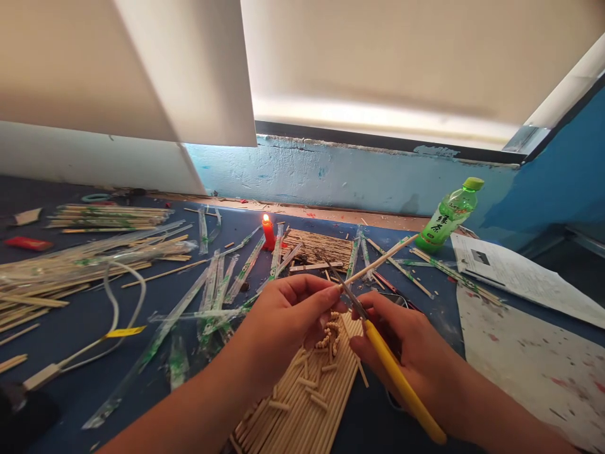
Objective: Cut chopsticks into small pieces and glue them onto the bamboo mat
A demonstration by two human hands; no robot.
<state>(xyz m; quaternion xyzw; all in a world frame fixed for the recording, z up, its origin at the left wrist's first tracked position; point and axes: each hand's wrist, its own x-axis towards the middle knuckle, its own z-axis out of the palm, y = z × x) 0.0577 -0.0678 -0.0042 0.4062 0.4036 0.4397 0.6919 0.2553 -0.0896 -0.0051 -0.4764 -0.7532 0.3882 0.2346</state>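
Observation:
My left hand (295, 309) is closed, pinching a thin wooden chopstick (382, 258) near one end, and the stick points up to the right. In my right hand (406, 340) is a knife with a yellow handle (399, 378). Its dark narrow blade (350, 295) lies across the chopstick beside my left fingertips. Below both hands is a flat panel of chopsticks laid side by side (302, 432). Short cut stick pieces (317, 400) and a cluster of small round wooden bits (333, 331) rest on it.
A lit red candle (268, 234) stands behind my hands beside a darkened stick panel (316, 244). Plastic chopstick wrappers (215, 290), loose chopsticks (113, 215) and a white cable (113, 296) spread leftward. At right are a green tea bottle (447, 217) and papers (524, 277).

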